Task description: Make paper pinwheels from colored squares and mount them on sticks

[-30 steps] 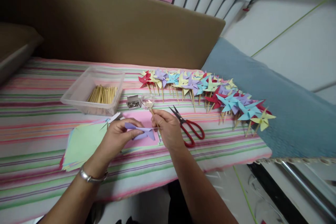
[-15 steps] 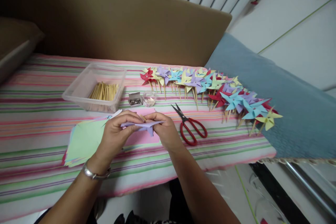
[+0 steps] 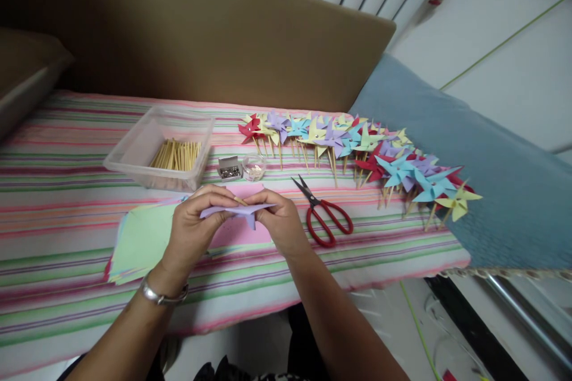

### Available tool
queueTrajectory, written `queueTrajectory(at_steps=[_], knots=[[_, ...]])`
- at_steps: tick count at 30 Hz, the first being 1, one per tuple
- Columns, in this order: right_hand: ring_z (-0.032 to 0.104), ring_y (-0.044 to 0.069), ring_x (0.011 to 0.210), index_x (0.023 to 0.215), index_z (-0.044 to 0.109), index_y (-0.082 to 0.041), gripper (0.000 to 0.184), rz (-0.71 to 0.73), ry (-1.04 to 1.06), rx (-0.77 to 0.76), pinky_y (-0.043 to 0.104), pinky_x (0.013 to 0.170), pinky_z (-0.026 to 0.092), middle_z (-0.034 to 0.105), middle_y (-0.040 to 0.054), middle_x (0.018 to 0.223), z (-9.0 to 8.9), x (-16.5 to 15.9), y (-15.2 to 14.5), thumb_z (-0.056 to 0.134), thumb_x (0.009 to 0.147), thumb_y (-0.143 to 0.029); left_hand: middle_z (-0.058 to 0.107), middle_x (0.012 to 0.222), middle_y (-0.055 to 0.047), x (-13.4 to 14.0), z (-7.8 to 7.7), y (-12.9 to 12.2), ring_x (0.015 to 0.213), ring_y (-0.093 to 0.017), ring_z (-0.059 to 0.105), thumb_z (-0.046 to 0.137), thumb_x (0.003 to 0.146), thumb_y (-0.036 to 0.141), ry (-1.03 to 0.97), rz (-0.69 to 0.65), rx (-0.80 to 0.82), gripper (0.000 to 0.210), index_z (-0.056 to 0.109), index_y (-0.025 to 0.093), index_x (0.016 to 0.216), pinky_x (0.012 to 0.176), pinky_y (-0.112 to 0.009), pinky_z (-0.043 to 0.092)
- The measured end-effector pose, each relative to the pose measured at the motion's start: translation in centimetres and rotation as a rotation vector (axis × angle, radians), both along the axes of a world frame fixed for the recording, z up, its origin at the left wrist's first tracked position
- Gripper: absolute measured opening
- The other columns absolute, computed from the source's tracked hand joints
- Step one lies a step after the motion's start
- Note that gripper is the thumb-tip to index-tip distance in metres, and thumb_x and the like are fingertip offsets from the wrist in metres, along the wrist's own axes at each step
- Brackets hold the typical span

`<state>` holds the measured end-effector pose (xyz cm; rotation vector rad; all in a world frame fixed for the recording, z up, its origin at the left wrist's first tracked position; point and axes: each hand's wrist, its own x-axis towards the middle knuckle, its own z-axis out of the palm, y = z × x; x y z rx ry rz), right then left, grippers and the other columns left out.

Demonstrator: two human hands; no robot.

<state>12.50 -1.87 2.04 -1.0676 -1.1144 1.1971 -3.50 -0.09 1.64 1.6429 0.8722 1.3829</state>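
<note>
Between my hands, above a pink paper sheet (image 3: 243, 235), is a purple paper pinwheel (image 3: 239, 211) seen nearly edge-on. My left hand (image 3: 194, 223) is closed on its left side, and my right hand (image 3: 279, 220) pinches its right side. A short length of wooden stick (image 3: 240, 200) shows behind the paper between my fingers; which hand grips it I cannot tell. To the left lies a stack of pale green and other coloured paper (image 3: 143, 238). Red-handled scissors (image 3: 319, 211) rest partly open to the right of my right hand.
A clear plastic box (image 3: 134, 161) holds several wooden sticks (image 3: 177, 155). Beside it stand a small box of metal pins (image 3: 229, 169) and a round clear tub (image 3: 254, 168). Several finished pinwheels (image 3: 333, 137) lie at the back right. A cardboard panel (image 3: 214, 36) stands behind.
Both hands have shifted slightly, and the purple pinwheel has moved a little to the left between them. The things on the cloth stay where they were.
</note>
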Motion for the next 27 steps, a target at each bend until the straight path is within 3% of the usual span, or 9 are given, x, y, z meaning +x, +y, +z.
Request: queueTrajectory(at_steps=[14, 27], knots=[[0.059, 0.012, 0.061, 0.072, 0.071, -0.022, 0.006, -0.005, 0.006, 0.008, 0.025, 0.059, 0.048, 0.068, -0.0012, 0.068, 0.03, 0.0, -0.04, 0.069, 0.068, -0.018, 0.069, 0.085, -0.003, 0.02, 0.23, -0.14, 0.083, -0.018, 0.063, 0.069, 0.075, 0.017, -0.016, 0.001, -0.034, 0.007, 0.072, 0.023, 0.077, 0.08, -0.033, 0.049], [0.059, 0.014, 0.072, 0.074, 0.074, -0.025, 0.015, -0.02, -0.169, 0.16, 0.028, 0.068, 0.046, 0.063, 0.0, 0.072, 0.66, -0.03, -0.16, 0.064, 0.07, -0.013, 0.067, 0.078, -0.001, 0.8, -0.04, -0.06, 0.081, -0.018, 0.063, 0.073, 0.068, 0.016, -0.267, -0.006, -0.219, 0.008, 0.068, 0.022, 0.068, 0.078, -0.033, 0.05]])
